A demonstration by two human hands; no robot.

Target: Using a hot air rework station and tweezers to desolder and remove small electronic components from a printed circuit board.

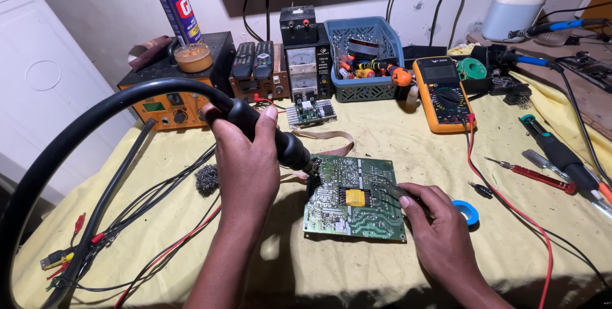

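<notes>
Right now my left hand [245, 156] is clamped around the black handle of a hot-air wand [274, 137], whose nozzle tip comes down at the left edge of the green circuit board [355, 197]. The board lies flat on the yellow cloth [395, 137] near the middle of the bench, just at three o'clock from that hand. The wand's thick black hose [70, 130] arcs away toward nine o'clock and down out of view.

My right hand [437, 226] rests at the board's right edge, at about three o'clock from its yellow transformer [355, 197], fingers pinched together on a thin metal tool [400, 192]; I cannot tell what kind.

A blue tape roll [470, 211] sits just beside that hand at two o'clock. Farther up at twelve o'clock stand a blue plastic basket [363, 57] of small tools and an orange multimeter [443, 94], its red lead [503, 201] trailing down the cloth. At ten o'clock sits the orange rework station [172, 106], with a spray can [176, 4] behind it. A red-handled screwdriver [532, 175] lies at three o'clock, well apart from the board.
</notes>
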